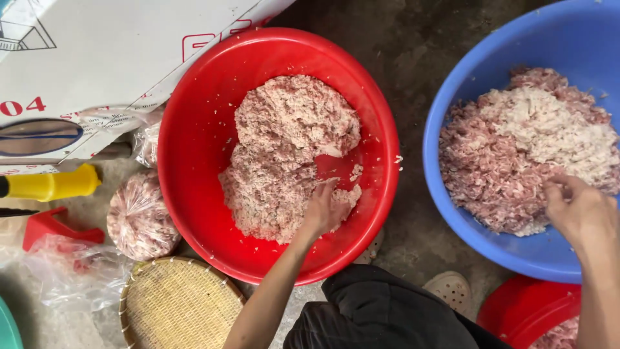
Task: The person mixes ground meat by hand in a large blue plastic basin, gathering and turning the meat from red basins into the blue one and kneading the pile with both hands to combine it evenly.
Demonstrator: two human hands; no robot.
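Minced meat [284, 148] in red basin [194, 148], left hand [326, 210] scooping, right hand [578, 210] curled in blue basin's [452, 97] meat

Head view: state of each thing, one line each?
Red basin: holds pale minced meat, part bare.
Blue basin: heaped with pinker mince.
Left hand: fingers in the red basin's mince.
Right hand: fingers in the blue basin's mince.
Plastic bag: filled with mince, lying on the floor.
Woven tray: bare.

Pale minced meat [284, 155] in red basin [194, 161]
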